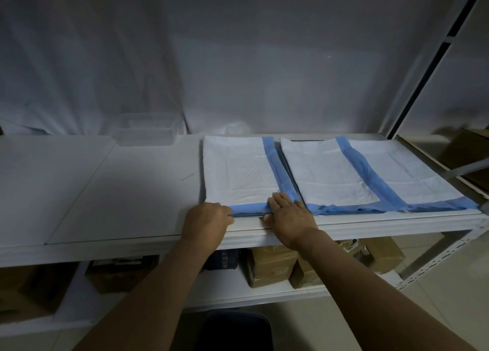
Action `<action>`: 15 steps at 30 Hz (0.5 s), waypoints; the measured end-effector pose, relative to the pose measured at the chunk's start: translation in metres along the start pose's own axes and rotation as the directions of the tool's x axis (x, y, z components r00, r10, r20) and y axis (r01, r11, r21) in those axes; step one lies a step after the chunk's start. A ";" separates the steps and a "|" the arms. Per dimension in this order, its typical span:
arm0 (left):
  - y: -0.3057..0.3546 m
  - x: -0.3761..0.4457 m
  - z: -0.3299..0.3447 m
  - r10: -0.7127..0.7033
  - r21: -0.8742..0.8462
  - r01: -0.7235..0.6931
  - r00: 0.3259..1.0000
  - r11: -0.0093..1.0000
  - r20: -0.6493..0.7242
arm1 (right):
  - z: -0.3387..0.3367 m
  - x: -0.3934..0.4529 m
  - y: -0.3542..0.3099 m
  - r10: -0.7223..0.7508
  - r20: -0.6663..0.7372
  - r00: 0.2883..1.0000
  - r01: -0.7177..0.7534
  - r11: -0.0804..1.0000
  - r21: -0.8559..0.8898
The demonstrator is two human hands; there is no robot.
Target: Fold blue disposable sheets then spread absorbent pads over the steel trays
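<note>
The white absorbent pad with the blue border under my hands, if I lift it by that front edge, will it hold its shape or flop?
The white absorbent pad with the blue border would probably flop: its blue edge is wrinkled and bunched where the left hand grips it. It likely weighs little, since it looks thin and sags to follow the steel tray. The right hand pressing flat suggests it shifts easily.

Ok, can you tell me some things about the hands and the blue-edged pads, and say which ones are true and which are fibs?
1. Both hands are at the near edge of the left pad. True.
2. The right hand holds a cup. False: it lies flat on the pad's blue border.
3. Two pad-covered trays sit side by side on the shelf. True.
4. The clear plastic container sits on the right pad. False: it is at the back of the shelf, left of the pads.
5. The left hand hangs below the shelf. False: it touches the blue border.
</note>
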State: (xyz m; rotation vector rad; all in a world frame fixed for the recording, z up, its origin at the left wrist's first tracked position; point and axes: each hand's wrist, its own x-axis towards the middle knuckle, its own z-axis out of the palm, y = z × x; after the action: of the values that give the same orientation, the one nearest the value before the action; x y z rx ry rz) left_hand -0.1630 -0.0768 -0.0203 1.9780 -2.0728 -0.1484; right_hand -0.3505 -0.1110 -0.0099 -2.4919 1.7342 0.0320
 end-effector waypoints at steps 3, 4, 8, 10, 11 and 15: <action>0.003 0.001 -0.002 -0.039 0.004 0.039 0.999 0.999 0.017 | 0.000 0.000 -0.003 0.028 -0.003 1.000 -0.028 1.000 -0.008; 0.004 0.002 -0.003 -0.059 -0.006 0.060 0.998 0.998 0.035 | 0.000 -0.001 -0.004 0.043 0.006 0.999 -0.043 0.999 -0.018; 0.007 0.004 -0.008 -0.086 -0.025 0.089 0.992 0.996 0.094 | -0.001 -0.002 -0.008 0.077 0.027 0.997 -0.077 0.997 -0.017; 0.011 0.004 -0.011 -0.083 0.007 0.082 0.988 0.997 0.131 | -0.003 -0.003 -0.010 0.089 0.013 0.996 -0.089 0.996 0.003; 0.014 0.003 -0.014 -0.082 0.023 0.079 0.988 0.997 0.129 | -0.005 -0.004 -0.011 0.090 -0.002 0.996 -0.089 0.996 0.018; 0.015 -0.009 -0.018 -0.058 0.041 0.056 0.997 0.998 0.043 | -0.012 -0.012 -0.015 0.045 -0.016 0.999 -0.044 0.996 0.084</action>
State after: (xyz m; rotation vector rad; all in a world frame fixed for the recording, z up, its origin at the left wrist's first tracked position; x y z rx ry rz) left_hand -0.1728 -0.0647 -0.0002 2.0769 -2.0624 -0.1643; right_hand -0.3409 -0.0960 0.0036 -2.4024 1.7602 -0.0584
